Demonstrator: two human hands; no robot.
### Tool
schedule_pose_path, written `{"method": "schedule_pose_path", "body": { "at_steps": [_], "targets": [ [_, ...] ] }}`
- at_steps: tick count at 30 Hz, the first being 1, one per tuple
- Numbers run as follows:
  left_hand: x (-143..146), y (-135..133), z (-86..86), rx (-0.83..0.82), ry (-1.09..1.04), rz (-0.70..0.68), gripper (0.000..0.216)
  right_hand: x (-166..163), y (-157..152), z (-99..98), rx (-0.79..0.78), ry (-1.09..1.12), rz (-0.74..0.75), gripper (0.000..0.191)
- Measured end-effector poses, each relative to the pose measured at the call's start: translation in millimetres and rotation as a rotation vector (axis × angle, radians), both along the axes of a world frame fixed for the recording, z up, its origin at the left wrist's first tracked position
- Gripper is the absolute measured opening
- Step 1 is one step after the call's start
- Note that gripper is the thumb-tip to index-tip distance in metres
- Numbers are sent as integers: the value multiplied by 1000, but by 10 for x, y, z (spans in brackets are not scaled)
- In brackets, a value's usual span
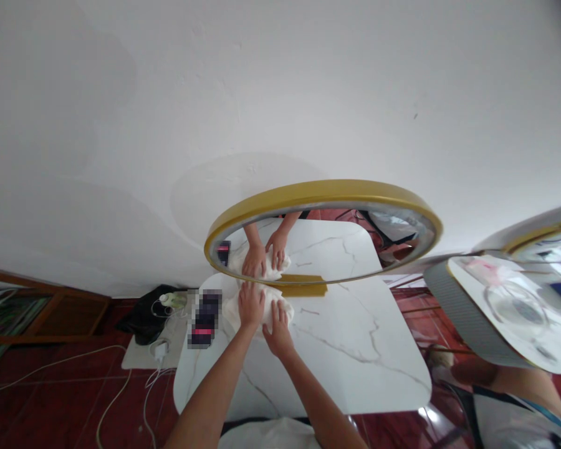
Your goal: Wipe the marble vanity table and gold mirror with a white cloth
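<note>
A crumpled white cloth (287, 307) lies on the white marble-patterned table (346, 374), close to the foot of a round gold-rimmed mirror (322, 190). My left hand (251, 305) rests on the cloth with its fingers stretched forward. Beside it, on the right part of the cloth, my right hand (277, 327) lies with fingers spread. Both palms face down, and parts of the cloth are hidden beneath them. In the mirror the same hands and cloth are reflected, the fingers looking flat and apart.
A pixelated dark rectangular object (206, 318) lies left of my hands. The mirror's gold base (308, 290) stands at the table's back. Further left are a black bag (143, 318) and white cables (144, 399). At right, another person's leg (509, 377) shows below a second table (477, 312).
</note>
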State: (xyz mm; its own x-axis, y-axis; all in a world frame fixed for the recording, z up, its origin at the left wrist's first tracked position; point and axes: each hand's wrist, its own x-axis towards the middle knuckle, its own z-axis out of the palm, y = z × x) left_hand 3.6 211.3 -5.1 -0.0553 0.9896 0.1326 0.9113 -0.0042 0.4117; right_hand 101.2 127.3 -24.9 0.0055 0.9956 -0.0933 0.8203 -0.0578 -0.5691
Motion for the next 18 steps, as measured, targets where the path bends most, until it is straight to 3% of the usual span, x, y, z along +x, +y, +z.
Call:
{"method": "schedule_pose_path", "body": {
  "at_steps": [4,9,13,18],
  "targets": [
    [-171,-3,-41,-38,-211,184,59,-12,-11,14,12,22,-8,77],
    [-283,193,-25,-109,-667,98,35,-42,-51,110,27,35,-44,75],
    [-270,276,-1,-74,-801,51,25,-23,-119,183,67,-6,-18,72],
    [-202,318,-25,-26,-843,98,26,19,-160,193,73,-122,32,74]
  ]
}}
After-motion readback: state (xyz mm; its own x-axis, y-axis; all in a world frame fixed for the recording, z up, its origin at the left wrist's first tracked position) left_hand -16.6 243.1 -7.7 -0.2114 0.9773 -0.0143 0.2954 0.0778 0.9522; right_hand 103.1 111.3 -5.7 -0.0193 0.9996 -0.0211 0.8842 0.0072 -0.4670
